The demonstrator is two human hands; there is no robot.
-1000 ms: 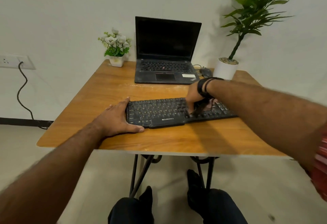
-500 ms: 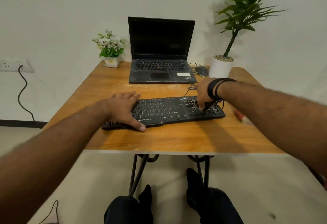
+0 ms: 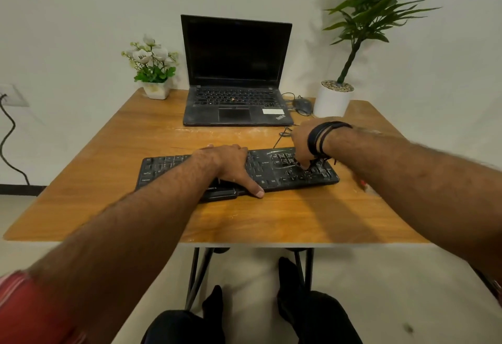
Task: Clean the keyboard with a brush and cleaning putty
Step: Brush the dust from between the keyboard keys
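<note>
A black keyboard [image 3: 168, 167] lies across the middle of the wooden table [image 3: 271, 221]. My left hand [image 3: 231, 164] rests flat on its middle keys, fingers straight, with the thumb stretched along the front edge. My right hand [image 3: 300, 141] hovers over the right end of the keyboard with fingers curled downward around a small dark brush [image 3: 312, 164]. The brush is mostly hidden under the fingers, and its tip touches the keys near the number pad. Black bands circle my right wrist. No cleaning putty can be made out.
An open black laptop [image 3: 236, 99] sits behind the keyboard, with a mouse [image 3: 303, 105] and its cable to the right. A white potted plant [image 3: 332, 99] stands back right, a small flower pot [image 3: 156, 90] back left. Something blurred and red [image 3: 362, 184] lies right of the keyboard.
My left hand slid from the keyboard's left end to its middle. My right hand with the brush shifted toward the keyboard's right end.
</note>
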